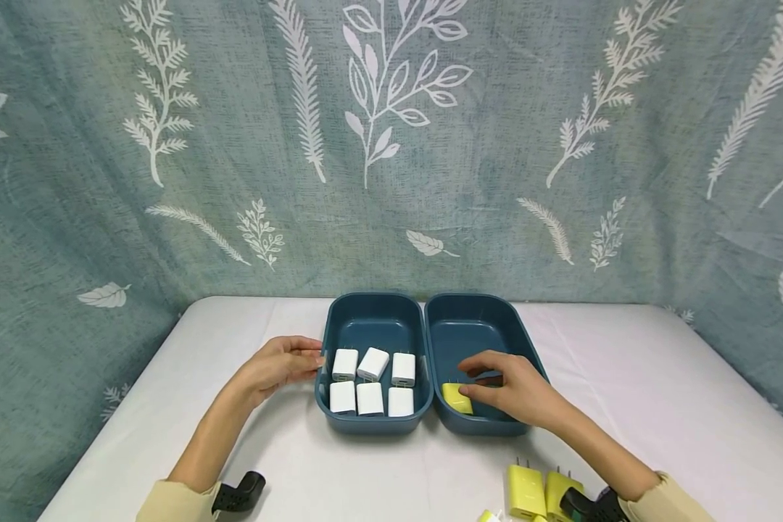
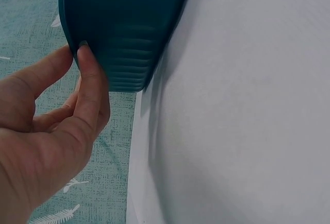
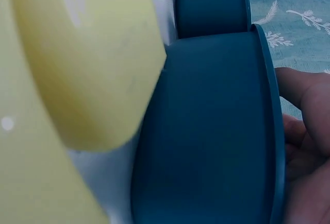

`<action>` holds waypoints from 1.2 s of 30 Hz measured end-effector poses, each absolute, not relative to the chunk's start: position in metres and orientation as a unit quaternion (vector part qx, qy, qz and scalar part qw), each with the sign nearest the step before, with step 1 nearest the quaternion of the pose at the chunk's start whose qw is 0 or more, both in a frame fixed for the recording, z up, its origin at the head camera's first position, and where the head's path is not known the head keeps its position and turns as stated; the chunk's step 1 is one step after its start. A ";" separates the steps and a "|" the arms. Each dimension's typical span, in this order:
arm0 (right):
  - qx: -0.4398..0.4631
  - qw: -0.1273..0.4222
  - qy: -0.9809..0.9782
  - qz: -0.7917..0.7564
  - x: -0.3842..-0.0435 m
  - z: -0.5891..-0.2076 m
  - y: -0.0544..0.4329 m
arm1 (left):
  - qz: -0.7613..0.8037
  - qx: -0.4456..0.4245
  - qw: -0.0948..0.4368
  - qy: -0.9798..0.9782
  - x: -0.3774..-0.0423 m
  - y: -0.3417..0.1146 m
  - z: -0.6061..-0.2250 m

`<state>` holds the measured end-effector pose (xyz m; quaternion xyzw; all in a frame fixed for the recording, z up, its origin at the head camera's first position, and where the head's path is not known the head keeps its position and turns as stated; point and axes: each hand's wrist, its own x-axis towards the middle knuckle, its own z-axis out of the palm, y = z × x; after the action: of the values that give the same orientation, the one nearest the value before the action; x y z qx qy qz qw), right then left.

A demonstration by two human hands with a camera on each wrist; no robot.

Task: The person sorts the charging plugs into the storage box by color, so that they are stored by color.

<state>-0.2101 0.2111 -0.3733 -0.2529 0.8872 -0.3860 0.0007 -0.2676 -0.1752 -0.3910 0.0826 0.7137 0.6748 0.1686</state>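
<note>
My left hand [image 1: 283, 366] pinches the left rim of a dark blue bin [image 1: 378, 330] between thumb and fingers; the left wrist view shows this grip on the bin's wall [image 2: 124, 18]. White USB wall chargers [image 1: 369, 399] lie in two rows inside that bin. Over the second blue bin [image 1: 473, 337], on the right, my right hand [image 1: 512, 388] reaches in. A yellow USB wall charger [image 1: 455, 399] lies in its front left corner. My thumb tip is at the charger's edge, while the fingers stand apart from the thumb.
More yellow chargers [image 1: 526, 491] lie on the white table [image 1: 365, 478] near its front, beside my right forearm. They loom large [image 3: 98, 80] in the right wrist view. The two bins stand side by side. A patterned green curtain [image 1: 391, 239] hangs behind the table.
</note>
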 end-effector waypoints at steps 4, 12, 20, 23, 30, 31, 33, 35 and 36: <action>-0.251 -0.005 0.887 -0.387 -0.209 -0.370 0.210 | 0.676 0.083 0.169 0.713 -0.268 -0.176 -0.391; -0.250 -0.017 0.880 -0.403 -0.203 -0.363 0.211 | 0.676 0.079 0.166 0.714 -0.267 -0.177 -0.390; -0.249 -0.047 0.872 -0.419 -0.184 -0.354 0.221 | 0.678 0.083 0.165 0.712 -0.268 -0.179 -0.392; -0.242 -0.058 0.870 -0.425 -0.173 -0.349 0.228 | 0.678 0.083 0.165 0.712 -0.268 -0.179 -0.392; -0.251 -0.108 0.873 -0.405 -0.147 -0.346 0.249 | 0.676 0.085 0.167 0.713 -0.268 -0.179 -0.391; -0.252 -0.118 0.873 -0.400 -0.145 -0.347 0.252 | 0.676 0.084 0.167 0.712 -0.268 -0.179 -0.391; -0.255 -0.134 0.872 -0.395 -0.139 -0.348 0.256 | 0.677 0.081 0.167 0.712 -0.268 -0.178 -0.392; -0.252 -0.144 0.873 -0.392 -0.133 -0.349 0.260 | 0.677 0.078 0.167 0.713 -0.268 -0.178 -0.392; -0.250 -0.147 0.874 -0.389 -0.130 -0.350 0.261 | 0.677 0.078 0.167 0.713 -0.268 -0.178 -0.392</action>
<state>-0.1300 0.2609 -0.3501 -0.2504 0.8740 -0.3895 -0.1471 -0.2682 -0.1779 -0.3919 0.0775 0.7128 0.6768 0.1671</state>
